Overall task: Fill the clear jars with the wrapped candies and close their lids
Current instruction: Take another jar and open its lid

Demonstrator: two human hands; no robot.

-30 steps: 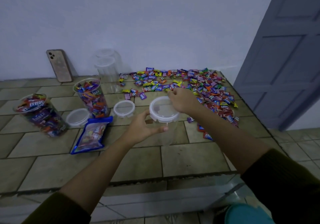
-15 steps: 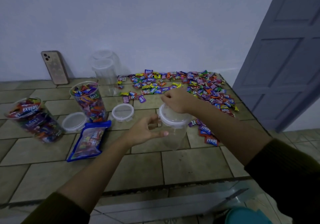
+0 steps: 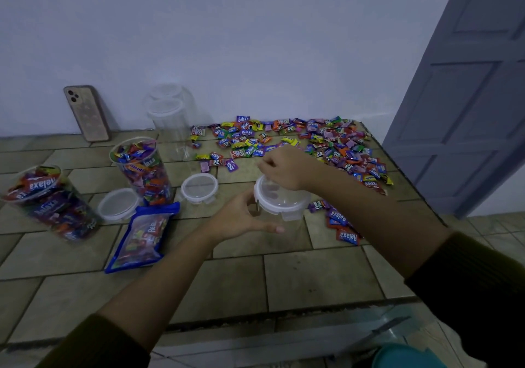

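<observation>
One clear jar [image 3: 294, 227] is stood on the tiled table [image 3: 227, 282], just right of the middle of the frame, and a white lid [image 3: 284, 201] is set on top of it. The left hand [image 3: 241, 219] is curled round the near left side of the jar, with the thumb stretched out along the front. The right hand [image 3: 284, 168] is laid over the far rim of the lid with its fingers bent tight; a clip seems to be pinched there, but the fingertips are hidden.

Wrapped candies [image 3: 326, 143] are spread in a wide pile above and to the right of the jar, right up to the table's right edge beside the grey door [image 3: 468, 97]. A few are touching the jar's right side.

Bare tiles are seen below the hands, down to the table's front edge low in the frame. To the left, two loose lids [image 3: 199, 187], a candy bag [image 3: 142, 237] and two filled jars [image 3: 145, 168] are set close together. Empty jars [image 3: 170, 123] and a phone [image 3: 86, 113] are kept by the wall in the upper left.
</observation>
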